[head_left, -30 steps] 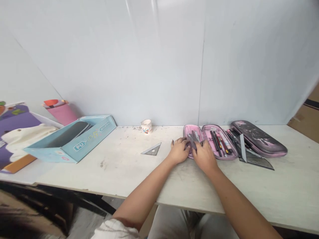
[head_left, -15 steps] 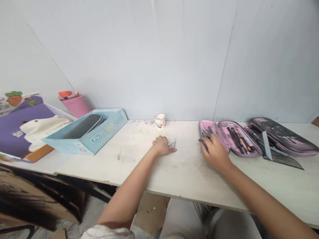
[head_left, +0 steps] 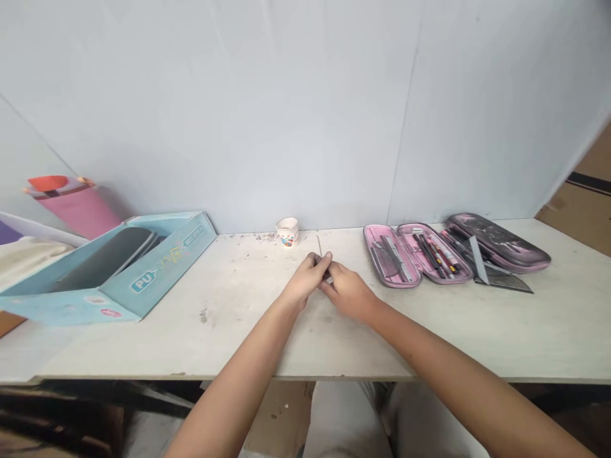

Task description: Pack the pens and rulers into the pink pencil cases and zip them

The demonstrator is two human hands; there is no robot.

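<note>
My left hand point(head_left: 308, 277) and my right hand point(head_left: 351, 289) meet over the middle of the table, fingertips touching. Both are closed in a pinch. From between them a thin edge point(head_left: 319, 244) points up toward the wall; it looks like the clear set square turned on its side, in my left hand. My fingers hide whatever my right hand grips. To the right lies an open pink-lined pencil case point(head_left: 416, 277), with pens in one half and flat grey tools in the other.
A small patterned cup point(head_left: 287, 233) stands by the wall. At left are a light blue box point(head_left: 128, 289) with a dark case point(head_left: 107, 257) inside, and a pink holder point(head_left: 83, 210). A dark closed case point(head_left: 501, 242) and a grey triangular piece point(head_left: 478, 261) lie at right.
My right hand has moved left from beside the pencil case to meet my left hand. The set square has turned from flat to edge-on. The view has shifted right.
</note>
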